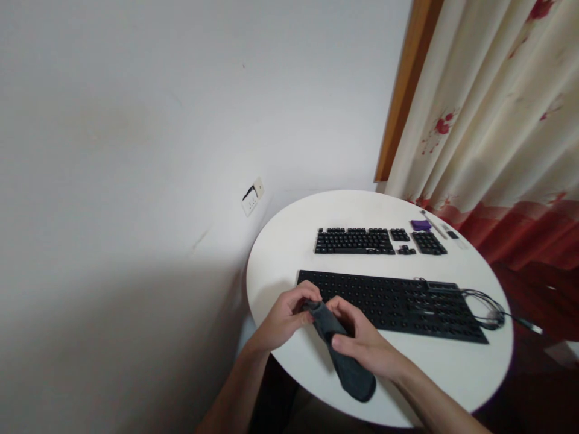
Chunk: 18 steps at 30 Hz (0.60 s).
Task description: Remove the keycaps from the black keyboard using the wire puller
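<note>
A long, dark grey folded cloth (349, 369) hangs slantwise between my hands, its rounded lower end over the front of the table. The fingertips of my left hand (286, 316) pinch its upper end. Farther down, my right hand (364, 343) grips it with the thumb on top. Just beyond my hands lies a black keyboard base (389, 301) with its keycaps off, and my fingers cover part of its left end. The loose black keycaps (355, 241) are laid out behind it in keyboard order, with the number-pad block (429, 243) at the right.
The white round table (289, 241) stands by a wall with a socket (249, 202). A coiled cable (491, 310) runs off its right edge. A purple item (420, 225), a thin brush-like stick (435, 226) and a small black item (452, 235) lie at the back right, near the curtain (488, 132).
</note>
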Each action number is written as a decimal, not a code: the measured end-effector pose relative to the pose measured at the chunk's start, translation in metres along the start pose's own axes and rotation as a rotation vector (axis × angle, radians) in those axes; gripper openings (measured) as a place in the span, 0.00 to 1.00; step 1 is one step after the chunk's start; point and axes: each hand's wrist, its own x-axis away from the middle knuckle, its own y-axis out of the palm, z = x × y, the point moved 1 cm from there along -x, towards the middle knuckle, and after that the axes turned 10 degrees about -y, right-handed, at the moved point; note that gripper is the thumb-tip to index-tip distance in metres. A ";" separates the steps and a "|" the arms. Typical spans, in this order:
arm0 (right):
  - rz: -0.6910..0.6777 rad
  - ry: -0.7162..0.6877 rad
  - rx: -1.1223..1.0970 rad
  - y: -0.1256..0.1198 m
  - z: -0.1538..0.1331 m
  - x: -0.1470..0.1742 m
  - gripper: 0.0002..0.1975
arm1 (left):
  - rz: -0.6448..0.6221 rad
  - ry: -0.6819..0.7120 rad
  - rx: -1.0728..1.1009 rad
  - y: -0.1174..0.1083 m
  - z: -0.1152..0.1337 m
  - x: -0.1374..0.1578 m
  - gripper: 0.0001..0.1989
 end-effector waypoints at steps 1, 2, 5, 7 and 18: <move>0.006 -0.013 0.049 0.001 0.000 -0.001 0.21 | -0.004 -0.001 -0.013 -0.001 0.001 0.001 0.16; 0.019 -0.018 0.095 0.001 0.000 -0.001 0.20 | -0.012 -0.005 -0.026 -0.002 0.001 0.003 0.17; 0.050 -0.035 0.220 0.003 0.003 -0.002 0.12 | -0.066 -0.025 -0.061 -0.007 -0.002 0.009 0.16; 0.066 -0.064 0.315 0.002 0.005 -0.002 0.10 | -0.084 -0.040 -0.068 -0.008 -0.006 0.014 0.20; 0.090 -0.102 0.533 0.009 0.016 -0.002 0.16 | 0.367 -0.145 -0.018 0.019 -0.024 0.028 0.12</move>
